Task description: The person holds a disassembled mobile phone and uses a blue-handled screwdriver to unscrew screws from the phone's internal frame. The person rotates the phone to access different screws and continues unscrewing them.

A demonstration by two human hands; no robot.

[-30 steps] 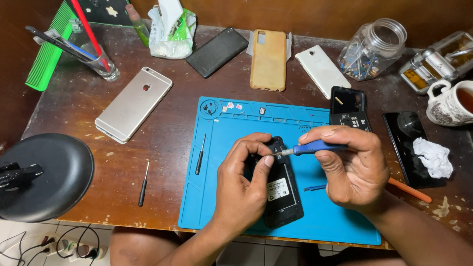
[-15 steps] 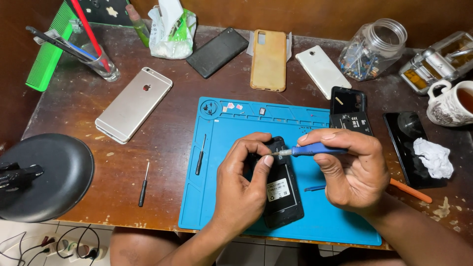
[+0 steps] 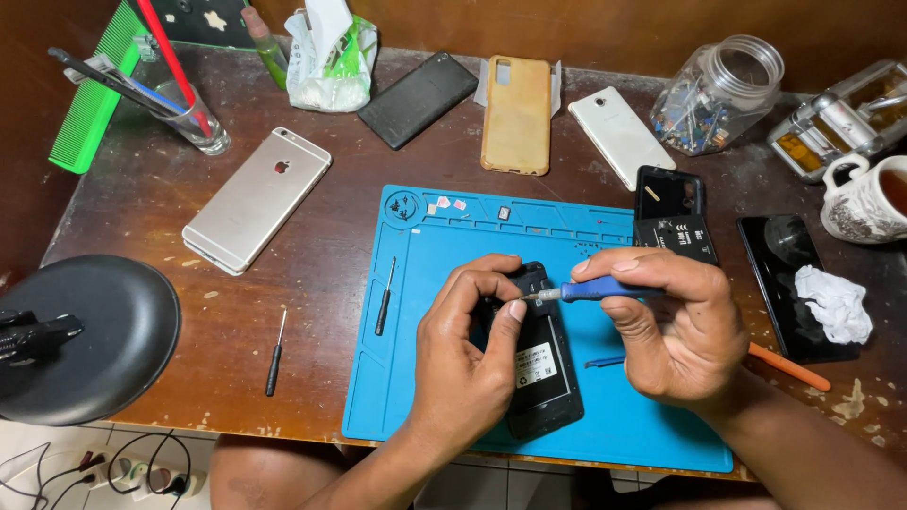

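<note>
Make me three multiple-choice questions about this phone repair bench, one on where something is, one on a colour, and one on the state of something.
1. Where does the opened black phone lie?
A. on the blue mat
B. in the glass jar
C. on the black lamp base

2. What colour is the handle of the screwdriver in the right hand?
A. red
B. blue
C. green

3. How is the left hand engaged?
A. resting flat on the bare table
B. lifting the mug
C. gripping the opened phone

Answers: 1 A, the phone rests on the mat. 2 B, the handle between the fingers is blue. 3 C, its fingers curl round the phone's upper end beside the screwdriver tip.
</note>
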